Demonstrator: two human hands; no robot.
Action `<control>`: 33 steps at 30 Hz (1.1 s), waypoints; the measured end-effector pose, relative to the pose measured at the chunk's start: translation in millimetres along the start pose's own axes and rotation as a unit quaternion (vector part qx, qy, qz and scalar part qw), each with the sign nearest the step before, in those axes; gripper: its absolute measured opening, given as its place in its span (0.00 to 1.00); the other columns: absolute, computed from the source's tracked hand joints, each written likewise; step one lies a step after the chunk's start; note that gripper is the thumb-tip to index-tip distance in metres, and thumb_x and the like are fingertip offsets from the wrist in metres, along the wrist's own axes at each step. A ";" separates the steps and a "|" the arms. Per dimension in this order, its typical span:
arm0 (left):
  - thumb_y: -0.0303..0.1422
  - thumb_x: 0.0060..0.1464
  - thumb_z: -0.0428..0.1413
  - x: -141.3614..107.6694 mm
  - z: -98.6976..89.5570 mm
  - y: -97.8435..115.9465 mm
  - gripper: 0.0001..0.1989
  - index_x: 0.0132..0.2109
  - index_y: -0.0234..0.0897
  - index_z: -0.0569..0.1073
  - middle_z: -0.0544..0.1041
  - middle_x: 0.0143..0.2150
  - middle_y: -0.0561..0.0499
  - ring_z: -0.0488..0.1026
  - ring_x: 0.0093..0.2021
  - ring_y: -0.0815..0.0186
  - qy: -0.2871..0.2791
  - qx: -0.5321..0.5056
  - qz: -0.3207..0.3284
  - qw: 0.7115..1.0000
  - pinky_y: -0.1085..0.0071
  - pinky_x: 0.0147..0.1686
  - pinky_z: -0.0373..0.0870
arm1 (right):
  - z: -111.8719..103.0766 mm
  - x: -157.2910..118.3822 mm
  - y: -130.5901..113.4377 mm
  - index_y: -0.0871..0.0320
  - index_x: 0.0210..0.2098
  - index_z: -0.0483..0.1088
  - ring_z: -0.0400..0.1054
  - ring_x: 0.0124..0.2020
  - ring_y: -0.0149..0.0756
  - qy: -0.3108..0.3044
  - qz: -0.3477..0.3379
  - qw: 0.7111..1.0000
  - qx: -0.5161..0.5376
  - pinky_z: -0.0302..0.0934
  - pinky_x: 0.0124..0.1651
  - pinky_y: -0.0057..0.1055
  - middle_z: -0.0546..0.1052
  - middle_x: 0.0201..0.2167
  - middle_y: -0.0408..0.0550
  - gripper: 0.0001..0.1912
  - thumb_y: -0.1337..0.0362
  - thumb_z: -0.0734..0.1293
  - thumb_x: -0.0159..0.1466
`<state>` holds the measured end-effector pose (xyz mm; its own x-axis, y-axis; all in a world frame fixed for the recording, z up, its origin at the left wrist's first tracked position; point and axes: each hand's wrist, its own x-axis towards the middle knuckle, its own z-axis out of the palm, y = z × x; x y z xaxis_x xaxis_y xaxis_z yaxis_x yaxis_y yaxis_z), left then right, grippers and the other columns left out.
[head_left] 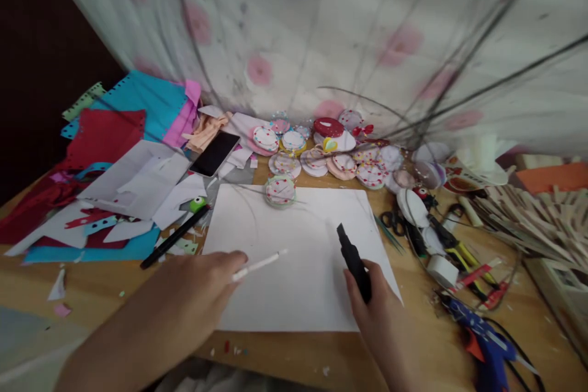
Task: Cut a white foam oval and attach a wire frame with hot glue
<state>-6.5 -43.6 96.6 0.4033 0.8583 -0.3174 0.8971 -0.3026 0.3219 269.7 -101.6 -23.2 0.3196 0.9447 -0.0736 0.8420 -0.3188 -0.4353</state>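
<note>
bare left forearm (124, 331), nearest the viewer, leads to the left hand (206, 285), whose fingers are closed on a thin white stick (260, 264); the stick points toward the right hand, above a white sheet (298, 294) on the wooden table (275, 352). the right hand (381, 306) grips a black tool (353, 260), its angular tip directed away from the wearer, over the right part of the sheet; the tool's exact type cannot be told. beyond and between both hands, a round dotted disc (280, 190) rests at the sheet's far edge, near a cluster of similar discs (342, 162). left of and beyond the left hand lie a black pen (174, 237), a phone (215, 154) and coloured scraps (105, 135). right of the right hand lie yellow-handled pliers (463, 259) and, nearer the wearer, a blue glue gun (487, 337).
</note>
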 end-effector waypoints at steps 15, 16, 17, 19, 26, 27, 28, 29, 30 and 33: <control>0.44 0.44 0.61 0.0 45.0 -2.4 0.24 0.48 0.38 0.71 0.74 0.29 0.53 0.71 0.29 0.65 -0.070 -0.483 -0.089 0.868 0.74 0.27 0.65 | -46.5 -27.6 -46.1 0.54 0.40 0.68 0.66 0.31 0.33 -0.211 -0.096 0.830 0.507 0.63 0.31 0.25 0.71 0.31 0.44 0.13 0.52 0.64 0.62; 0.43 0.45 0.61 2.4 49.4 0.1 0.22 0.45 0.37 0.72 0.74 0.30 0.53 0.70 0.30 0.65 -0.078 -0.510 -0.080 0.853 0.74 0.28 0.65 | -45.4 -29.3 -47.0 0.55 0.38 0.68 0.65 0.28 0.31 -0.207 -0.075 0.823 0.524 0.61 0.29 0.23 0.70 0.29 0.43 0.11 0.54 0.65 0.61; 0.43 0.46 0.60 3.8 52.5 2.8 0.18 0.41 0.36 0.73 0.74 0.30 0.52 0.70 0.31 0.65 -0.082 -0.529 -0.070 0.842 0.73 0.29 0.66 | -43.3 -29.9 -45.8 0.55 0.36 0.68 0.64 0.27 0.29 -0.202 -0.056 0.819 0.534 0.59 0.27 0.22 0.69 0.27 0.42 0.10 0.55 0.65 0.61; 0.43 0.49 0.58 4.2 55.9 7.9 0.14 0.33 0.34 0.72 0.72 0.29 0.53 0.68 0.32 0.66 -0.065 -0.544 -0.047 0.835 0.74 0.31 0.65 | -38.3 -29.1 -39.3 0.56 0.34 0.67 0.62 0.26 0.28 -0.192 -0.036 0.814 0.547 0.58 0.26 0.21 0.68 0.26 0.41 0.10 0.56 0.66 0.61; 0.41 0.52 0.56 1.9 63.8 19.3 0.13 0.30 0.35 0.68 0.63 0.25 0.56 0.61 0.29 0.71 0.028 -0.535 -0.025 0.844 0.77 0.27 0.58 | -29.5 -34.2 -27.5 0.56 0.34 0.69 0.66 0.26 0.30 -0.195 0.045 0.762 0.616 0.61 0.28 0.24 0.71 0.26 0.42 0.11 0.57 0.70 0.56; 0.41 0.52 0.56 1.7 65.8 21.0 0.13 0.29 0.35 0.68 0.62 0.25 0.56 0.60 0.29 0.71 0.026 -0.542 -0.021 0.840 0.77 0.27 0.57 | -29.7 -37.0 -30.4 0.56 0.36 0.70 0.67 0.27 0.32 -0.197 0.066 0.750 0.628 0.62 0.29 0.26 0.73 0.27 0.43 0.13 0.56 0.71 0.54; 0.41 0.53 0.56 1.3 67.6 22.9 0.13 0.29 0.35 0.67 0.62 0.25 0.56 0.60 0.29 0.71 0.023 -0.550 -0.017 0.835 0.77 0.27 0.57 | -30.1 -40.0 -33.7 0.55 0.38 0.70 0.69 0.29 0.35 -0.199 0.089 0.741 0.635 0.64 0.30 0.28 0.74 0.29 0.44 0.16 0.55 0.72 0.53; 0.41 0.53 0.55 0.7 69.1 24.6 0.14 0.28 0.35 0.66 0.61 0.25 0.56 0.60 0.29 0.71 0.019 -0.558 -0.014 0.830 0.77 0.27 0.57 | -30.6 -43.1 -36.9 0.55 0.41 0.71 0.70 0.31 0.37 -0.200 0.111 0.738 0.636 0.65 0.32 0.30 0.76 0.32 0.46 0.20 0.54 0.73 0.51; 0.41 0.54 0.55 -0.1 70.1 26.1 0.14 0.29 0.35 0.66 0.62 0.26 0.56 0.60 0.29 0.71 0.011 -0.566 -0.012 0.825 0.77 0.27 0.58 | -31.1 -46.1 -39.5 0.54 0.43 0.71 0.71 0.34 0.40 -0.199 0.130 0.737 0.632 0.66 0.35 0.33 0.77 0.35 0.48 0.23 0.54 0.73 0.50; 0.41 0.55 0.54 -2.4 70.7 28.7 0.13 0.32 0.34 0.68 0.64 0.26 0.56 0.62 0.28 0.71 -0.035 -0.595 -0.012 0.803 0.77 0.27 0.59 | -31.4 -52.6 -42.0 0.56 0.46 0.71 0.72 0.37 0.44 -0.209 0.160 0.743 0.615 0.67 0.38 0.38 0.78 0.38 0.51 0.26 0.53 0.74 0.49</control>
<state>31.0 -83.6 43.5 0.4358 0.8197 -0.3717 0.1145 0.3591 0.9262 231.1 -140.4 27.1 0.0376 0.8591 -0.5105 -0.3643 -0.4639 -0.8075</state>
